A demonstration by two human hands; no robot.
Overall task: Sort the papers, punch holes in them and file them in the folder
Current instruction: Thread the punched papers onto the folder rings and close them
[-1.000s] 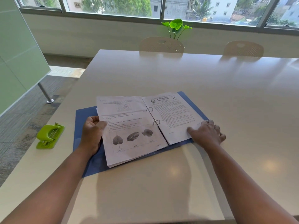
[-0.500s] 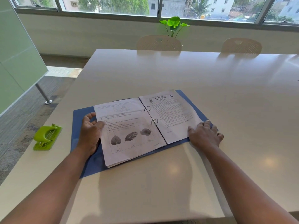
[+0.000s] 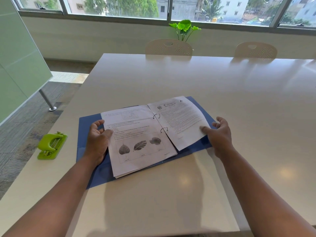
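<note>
Blue folder (image 3: 89,127) open flat on white table (image 3: 222,100), near front edge, between both hands. Papers (image 3: 142,144) threaded on two rings (image 3: 164,129) (left stack shows leaf pictures, right sheet (image 3: 183,120) dense text). Left hand (image 3: 98,139) on folder's left flap, thumb on left stack edge, fingers loosely curled, gripping nothing. Right hand (image 3: 220,134) pinching right sheet's outer edge, lifted. Green hole punch (image 3: 51,145) well left of folder.

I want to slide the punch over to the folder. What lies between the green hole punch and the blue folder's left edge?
Nothing: in the head view only bare table separates the hole punch from the folder.
</note>
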